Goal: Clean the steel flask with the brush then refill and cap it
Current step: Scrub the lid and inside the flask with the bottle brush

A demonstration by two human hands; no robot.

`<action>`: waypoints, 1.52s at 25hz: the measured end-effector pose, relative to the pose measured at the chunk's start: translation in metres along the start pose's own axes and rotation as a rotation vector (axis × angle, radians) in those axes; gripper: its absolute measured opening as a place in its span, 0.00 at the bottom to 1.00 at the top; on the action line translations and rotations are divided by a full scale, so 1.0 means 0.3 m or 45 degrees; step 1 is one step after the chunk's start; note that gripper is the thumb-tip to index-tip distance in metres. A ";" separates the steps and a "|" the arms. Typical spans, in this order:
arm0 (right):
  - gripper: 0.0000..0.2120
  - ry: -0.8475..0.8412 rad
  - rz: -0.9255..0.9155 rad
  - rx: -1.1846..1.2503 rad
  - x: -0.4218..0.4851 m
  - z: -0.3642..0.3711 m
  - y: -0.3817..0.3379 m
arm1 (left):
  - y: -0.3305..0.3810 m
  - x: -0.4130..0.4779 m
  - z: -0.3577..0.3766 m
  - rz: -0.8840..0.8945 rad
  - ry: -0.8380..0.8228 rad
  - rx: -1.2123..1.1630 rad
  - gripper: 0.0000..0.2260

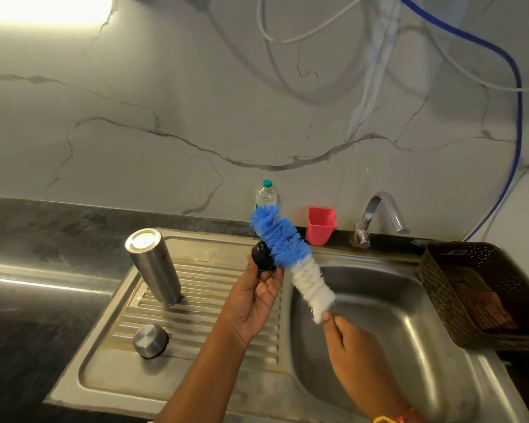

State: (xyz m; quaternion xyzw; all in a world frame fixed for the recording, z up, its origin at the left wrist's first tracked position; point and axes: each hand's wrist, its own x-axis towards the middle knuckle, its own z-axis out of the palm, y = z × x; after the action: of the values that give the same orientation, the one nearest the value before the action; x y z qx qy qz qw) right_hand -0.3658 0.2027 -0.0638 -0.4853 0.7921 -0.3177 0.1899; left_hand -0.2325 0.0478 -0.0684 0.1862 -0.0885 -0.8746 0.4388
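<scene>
A marble-patterned wall [165,117] rises behind a dark stone desk [43,233], with a blue hose [517,117] and white tubes [287,38] looping across it. Set into the desk is a steel sink [104,377], with a ribbed drainboard on the left and a basin on the right. A brown perforated basket [471,261] sits on the desk just right of the basin.

The steel flask [153,267] stands on the drainboard with a flat closed end up, apart from both hands. The bottle brush [290,261], blue bristles above white, slants over the basin's left edge.

The right hand [348,337] pinches the brush handle just below the white bristles. The left hand [254,297] is raised palm up, its fingertips curled round a black stopper [263,257], which touches the blue bristles.

A chrome tap [379,215] stands behind the basin, and a red plastic cup [319,225] is just left of it. A clear bottle with a green cap [266,193] stands against the wall. A round steel cap [150,341] rests on the drainboard, near the flask.
</scene>
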 end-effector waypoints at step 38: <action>0.16 -0.049 0.182 -0.095 -0.088 -0.020 0.048 | -0.010 0.025 -0.025 0.279 0.259 0.251 0.15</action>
State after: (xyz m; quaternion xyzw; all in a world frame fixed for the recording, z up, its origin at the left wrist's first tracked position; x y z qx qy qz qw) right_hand -0.3668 0.2329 -0.0695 -0.4403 0.8323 -0.2640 0.2090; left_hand -0.2356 0.0437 -0.0782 0.3052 -0.1486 -0.7853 0.5177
